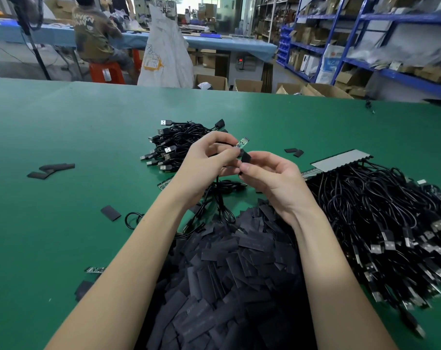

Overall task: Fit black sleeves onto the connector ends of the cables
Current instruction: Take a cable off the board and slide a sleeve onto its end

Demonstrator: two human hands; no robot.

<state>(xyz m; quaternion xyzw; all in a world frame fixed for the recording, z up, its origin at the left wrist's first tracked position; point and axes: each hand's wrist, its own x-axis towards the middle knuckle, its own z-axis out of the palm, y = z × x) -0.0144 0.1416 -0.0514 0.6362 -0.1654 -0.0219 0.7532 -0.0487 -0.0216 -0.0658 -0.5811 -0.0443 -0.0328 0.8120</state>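
Note:
My left hand (206,157) pinches a cable end with a small green circuit-board connector (242,142) that sticks out up and to the right. Its black cable hangs down between my wrists. My right hand (270,176) pinches a black sleeve (245,156) just below the board, touching it. A big heap of loose black sleeves (229,269) lies in front of me, under my forearms.
A pile of black USB cables (174,145) lies beyond my hands; a larger tangled bundle (381,210) with a grey corrugated strip (340,160) fills the right. Stray sleeves (50,170) dot the green table (63,122). A person sits at a far bench.

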